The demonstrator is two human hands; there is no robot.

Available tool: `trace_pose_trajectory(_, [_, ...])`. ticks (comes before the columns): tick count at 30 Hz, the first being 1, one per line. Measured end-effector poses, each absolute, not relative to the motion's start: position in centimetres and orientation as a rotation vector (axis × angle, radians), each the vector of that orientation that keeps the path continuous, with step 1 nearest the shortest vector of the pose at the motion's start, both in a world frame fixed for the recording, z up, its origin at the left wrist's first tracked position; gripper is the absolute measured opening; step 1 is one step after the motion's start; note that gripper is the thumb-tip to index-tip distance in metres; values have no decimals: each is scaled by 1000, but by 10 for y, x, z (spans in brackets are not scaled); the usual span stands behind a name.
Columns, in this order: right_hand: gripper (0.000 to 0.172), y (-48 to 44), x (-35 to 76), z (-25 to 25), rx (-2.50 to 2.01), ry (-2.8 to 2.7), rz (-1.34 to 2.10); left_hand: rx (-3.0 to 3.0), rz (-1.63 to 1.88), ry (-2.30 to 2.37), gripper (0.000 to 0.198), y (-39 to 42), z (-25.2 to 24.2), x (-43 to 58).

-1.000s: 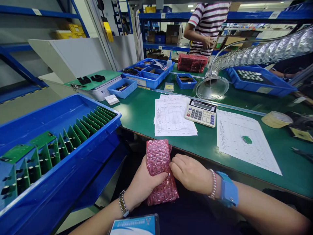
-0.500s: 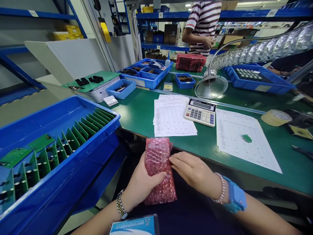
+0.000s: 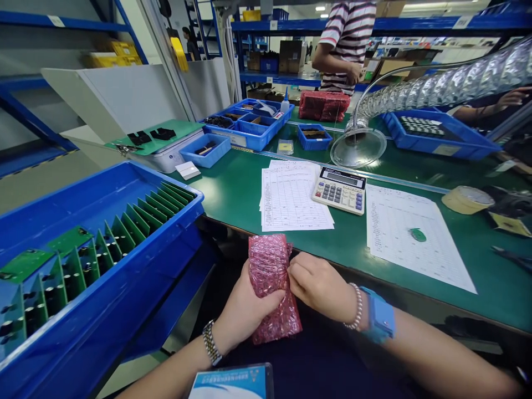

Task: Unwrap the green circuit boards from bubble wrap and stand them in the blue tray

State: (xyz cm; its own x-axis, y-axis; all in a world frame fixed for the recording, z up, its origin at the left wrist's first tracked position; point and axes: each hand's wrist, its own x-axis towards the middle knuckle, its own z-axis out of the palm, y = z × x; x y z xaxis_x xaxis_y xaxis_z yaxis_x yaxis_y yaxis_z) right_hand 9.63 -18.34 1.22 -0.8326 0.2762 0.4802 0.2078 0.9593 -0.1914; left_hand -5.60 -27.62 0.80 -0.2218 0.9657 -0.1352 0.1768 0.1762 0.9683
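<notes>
A package in red bubble wrap (image 3: 269,266) is held upright in front of the table's near edge. My left hand (image 3: 249,307) is wrapped round its left side and lower part, with the thumb across its face. At the package's right edge, the curled fingers of my right hand (image 3: 318,282) pinch the wrap. The fingertips of my right hand are partly hidden against the wrap. Beyond the package, printed sheets (image 3: 291,205) and a calculator (image 3: 339,190) lie on the green table (image 3: 233,188).
A blue bin (image 3: 166,244) of green circuit boards (image 3: 137,221) stands at the left. Blue trays (image 3: 266,141), a round clear hood (image 3: 358,148) on a foil duct, tape (image 3: 467,199) and pliers (image 3: 511,257) are around the table. A person in a striped shirt (image 3: 349,33) stands behind.
My right hand's fingers have curled in and closed at the package's right edge, and its wrist has moved left. The package has tilted slightly.
</notes>
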Motion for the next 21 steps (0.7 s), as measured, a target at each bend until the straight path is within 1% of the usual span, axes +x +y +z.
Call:
trace_pose_trajectory(4, [14, -183, 91, 0, -587, -2310, 478, 1099, 1181, 1592, 56, -276, 10, -55])
trace_pose_trajectory(9, [14, -173, 95, 2, -824, -2085, 610, 1040, 1254, 1564, 61, -278, 19, -55])
trace_pose_trajectory(10, [14, -172, 97, 5, -831, -2080, 726, 1004, 1267, 1535, 61, -279, 19, -56])
trace_pose_trajectory(13, [19, -171, 101, 17, -729, -1982, 1378, 890, 1307, 1455, 58, -281, 18, -59])
trace_pose_trajectory(14, [20, -172, 101, 20, -685, -1930, 1533, 865, 1319, 1440, 58, -282, 17, -60])
trace_pose_trajectory(15, [21, -174, 100, 21, -664, -1909, 1574, 848, 1323, 1424, 59, -282, 15, -60])
trace_pose_trajectory(18, [17, -178, 93, 19, -668, -2023, 1246, 814, 1317, 1356, 67, -281, 13, -61])
trace_pose_trajectory(19, [21, -179, 90, 17, -659, -2036, 1172, 797, 1321, 1322, 69, -281, 12, -61])
trace_pose_trajectory(20, [27, -179, 86, 14, -654, -1988, 1188, 772, 1331, 1282, 70, -281, 12, -60])
trace_pose_trajectory(21, [31, -180, 82, 12, -658, -1884, 1275, 740, 1343, 1233, 71, -281, 12, -60])
